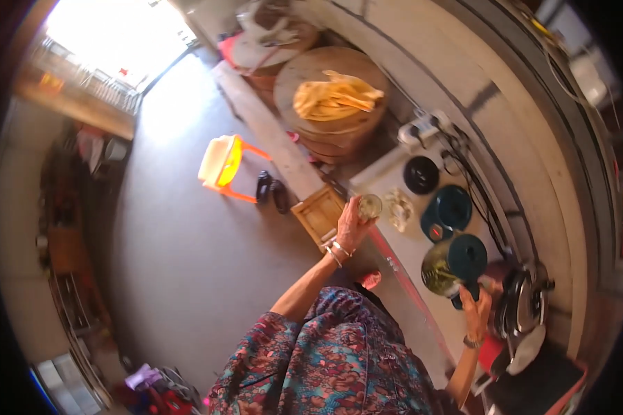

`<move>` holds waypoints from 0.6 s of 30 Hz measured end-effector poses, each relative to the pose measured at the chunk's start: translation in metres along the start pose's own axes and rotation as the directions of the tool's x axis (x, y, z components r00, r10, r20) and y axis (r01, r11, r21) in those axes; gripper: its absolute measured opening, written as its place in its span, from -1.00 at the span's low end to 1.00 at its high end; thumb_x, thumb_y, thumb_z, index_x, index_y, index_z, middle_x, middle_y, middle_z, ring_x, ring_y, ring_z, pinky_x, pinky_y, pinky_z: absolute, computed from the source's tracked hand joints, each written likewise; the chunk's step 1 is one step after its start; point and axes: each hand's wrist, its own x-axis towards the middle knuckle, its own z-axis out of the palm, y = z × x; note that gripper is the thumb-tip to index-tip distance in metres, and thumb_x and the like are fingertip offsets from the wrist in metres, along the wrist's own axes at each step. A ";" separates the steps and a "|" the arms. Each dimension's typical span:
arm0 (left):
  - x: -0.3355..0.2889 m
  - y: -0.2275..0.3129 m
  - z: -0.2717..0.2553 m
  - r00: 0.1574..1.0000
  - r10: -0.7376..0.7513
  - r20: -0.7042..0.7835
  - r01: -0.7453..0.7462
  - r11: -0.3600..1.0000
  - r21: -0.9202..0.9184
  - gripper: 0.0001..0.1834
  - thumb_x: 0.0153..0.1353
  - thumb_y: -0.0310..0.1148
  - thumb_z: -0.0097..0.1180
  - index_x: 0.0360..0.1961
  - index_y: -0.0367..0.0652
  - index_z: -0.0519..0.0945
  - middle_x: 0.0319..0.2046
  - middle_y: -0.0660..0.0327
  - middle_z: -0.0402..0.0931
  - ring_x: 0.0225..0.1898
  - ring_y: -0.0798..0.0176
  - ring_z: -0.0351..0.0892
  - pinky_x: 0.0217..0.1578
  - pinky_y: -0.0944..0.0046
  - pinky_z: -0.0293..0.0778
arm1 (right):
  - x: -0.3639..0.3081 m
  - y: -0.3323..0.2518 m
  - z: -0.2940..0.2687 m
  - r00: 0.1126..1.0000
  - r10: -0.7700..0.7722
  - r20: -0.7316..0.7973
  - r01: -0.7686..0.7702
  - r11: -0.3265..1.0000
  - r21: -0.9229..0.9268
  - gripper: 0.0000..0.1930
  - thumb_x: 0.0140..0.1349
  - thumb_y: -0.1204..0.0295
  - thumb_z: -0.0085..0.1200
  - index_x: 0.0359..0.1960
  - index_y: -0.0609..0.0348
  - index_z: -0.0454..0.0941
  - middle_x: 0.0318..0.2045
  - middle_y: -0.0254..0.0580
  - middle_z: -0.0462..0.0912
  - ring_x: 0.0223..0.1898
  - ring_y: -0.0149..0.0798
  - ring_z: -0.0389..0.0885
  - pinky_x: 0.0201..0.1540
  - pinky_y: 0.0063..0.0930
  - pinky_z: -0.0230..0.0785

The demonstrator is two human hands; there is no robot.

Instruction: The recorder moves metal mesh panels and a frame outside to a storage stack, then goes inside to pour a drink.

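Observation:
My left hand (pixel 354 223) is closed around a small clear drinking glass (pixel 370 206) with something pale in it, near the table's left edge. On the right, my right hand (pixel 475 310) grips the dark handle of a glass kettle (pixel 436 271). Its lid is dark green, and greenish-yellow contents show through the wall. Beyond the kettle sits a dark teal kettle base (pixel 452 207). Between glass and base lies a pale crumpled heap (pixel 398 209) that I cannot make out. A round black lid-like disc (pixel 421 175) rests farther back on the white table (pixel 412 256).
A power strip (pixel 422 129) with black cords lies at the table's far end, by the wall. An electric cooker (pixel 521 301) stands to the right of the kettle. Leftward are a wooden stool (pixel 320 211), dark shoes (pixel 271 191) and an orange-yellow plastic chair (pixel 223 162).

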 end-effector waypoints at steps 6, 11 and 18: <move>-0.089 -0.077 -0.039 0.925 -0.326 -0.193 0.275 0.928 -0.252 -0.40 -0.07 -0.19 0.27 -0.03 -0.14 0.30 -0.19 0.03 0.44 -0.21 0.04 0.47 -0.23 0.17 0.42 | 0.013 -0.006 0.009 0.999 -0.005 0.050 0.014 0.982 -0.186 -0.78 0.02 0.33 0.10 -0.43 0.26 0.49 -0.62 -0.32 0.48 -0.61 -0.46 0.35 -0.54 -0.55 0.20; -0.162 -0.149 -0.097 0.725 -0.681 -0.106 0.575 0.683 -0.451 -0.53 -0.06 -0.27 0.28 -0.16 -0.29 0.44 -0.23 0.12 0.52 -0.26 0.32 0.52 -0.25 0.33 0.46 | 0.019 -0.022 0.022 0.991 -0.064 0.115 0.083 0.982 -0.168 -0.79 0.01 0.34 0.09 -0.55 0.24 0.43 -0.70 -0.36 0.41 -0.68 -0.49 0.31 -0.61 -0.58 0.12; 0.041 -0.149 -0.453 0.645 -0.716 -0.268 0.406 0.618 -0.673 -0.58 -0.02 -0.03 0.15 -0.33 -0.20 0.53 -0.45 0.24 0.52 -0.48 0.32 0.52 -0.53 0.29 0.45 | 0.017 -0.036 0.024 0.999 -0.021 0.034 0.030 0.961 -0.275 -0.79 0.04 0.35 0.12 -0.54 0.24 0.44 -0.73 -0.38 0.37 -0.71 -0.51 0.26 -0.64 -0.63 0.07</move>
